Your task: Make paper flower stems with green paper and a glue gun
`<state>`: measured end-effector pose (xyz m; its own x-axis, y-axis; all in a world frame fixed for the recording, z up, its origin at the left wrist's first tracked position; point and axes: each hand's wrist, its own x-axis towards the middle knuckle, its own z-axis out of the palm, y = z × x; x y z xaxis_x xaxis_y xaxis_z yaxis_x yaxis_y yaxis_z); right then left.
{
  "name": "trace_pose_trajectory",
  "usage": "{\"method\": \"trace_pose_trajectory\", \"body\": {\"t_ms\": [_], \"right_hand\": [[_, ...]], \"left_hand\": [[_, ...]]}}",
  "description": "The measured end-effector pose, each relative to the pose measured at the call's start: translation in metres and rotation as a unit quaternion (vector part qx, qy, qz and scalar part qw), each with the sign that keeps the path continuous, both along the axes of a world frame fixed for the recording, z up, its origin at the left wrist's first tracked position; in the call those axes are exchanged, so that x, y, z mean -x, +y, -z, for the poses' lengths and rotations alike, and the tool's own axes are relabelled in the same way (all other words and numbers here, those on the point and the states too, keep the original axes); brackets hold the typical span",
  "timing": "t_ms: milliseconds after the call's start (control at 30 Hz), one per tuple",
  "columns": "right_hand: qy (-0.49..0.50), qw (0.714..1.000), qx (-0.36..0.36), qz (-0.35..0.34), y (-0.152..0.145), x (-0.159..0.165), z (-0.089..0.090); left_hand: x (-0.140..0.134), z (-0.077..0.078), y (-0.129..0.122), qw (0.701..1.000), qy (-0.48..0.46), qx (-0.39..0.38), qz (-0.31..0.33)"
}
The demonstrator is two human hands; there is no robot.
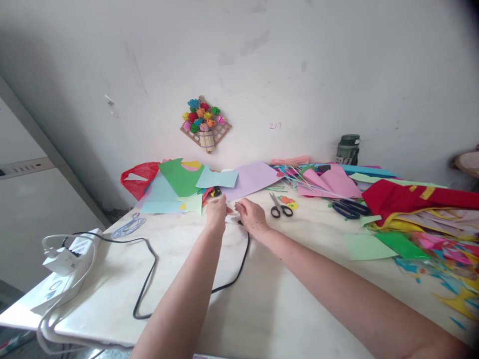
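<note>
Both hands meet near the middle of the table. My left hand (216,212) has its fingers pinched together, and a small pale orange bit seems to show at the fingertips; its kind is too small to tell. Just to the right, my right hand (251,216) is curled with its fingertips pressed together, and what they hold is hidden. Below and between the hands lies a white object (232,219), partly covered by them, with a black cord (244,259) running from its end. To the right rest black-handled scissors (280,207) beside small orange and yellow paper cut-outs (289,201).
Coloured paper sheets (258,177) and a red plastic bag (140,182) line the wall. A power strip (84,249) with a white adapter (62,262) stands left. On the right are dark-handled scissors (350,208), a red cloth (396,199) and paper scraps. Behind stands a green bottle (348,149).
</note>
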<state>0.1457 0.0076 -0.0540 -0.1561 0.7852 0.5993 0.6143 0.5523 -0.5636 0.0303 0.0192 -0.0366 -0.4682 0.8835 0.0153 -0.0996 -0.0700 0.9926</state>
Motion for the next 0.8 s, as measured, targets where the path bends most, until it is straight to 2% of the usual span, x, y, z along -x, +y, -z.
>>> {"method": "trace_pose_trajectory", "body": {"t_ms": [67,267,500,700,800], "right_hand": [[0.006,1.0,0.009,-0.014,0.0,0.006,0.001],[0.075,0.993,0.085,-0.042,0.012,0.011,0.012],[0.114,0.98,0.138,-0.086,0.023,-0.001,0.015],[0.104,0.97,0.19,-0.113,0.032,-0.008,0.01],[0.069,0.974,0.195,-0.098,0.036,-0.011,0.009]], "left_hand": [[0.003,-0.003,-0.006,0.999,0.033,0.018,-0.012],[0.005,-0.004,-0.021,0.993,0.062,0.016,0.099],[0.009,0.004,-0.018,0.988,0.016,0.004,0.155],[0.017,0.007,-0.014,0.973,0.021,-0.039,0.226],[0.02,0.007,-0.013,0.969,0.012,-0.054,0.24]]}}
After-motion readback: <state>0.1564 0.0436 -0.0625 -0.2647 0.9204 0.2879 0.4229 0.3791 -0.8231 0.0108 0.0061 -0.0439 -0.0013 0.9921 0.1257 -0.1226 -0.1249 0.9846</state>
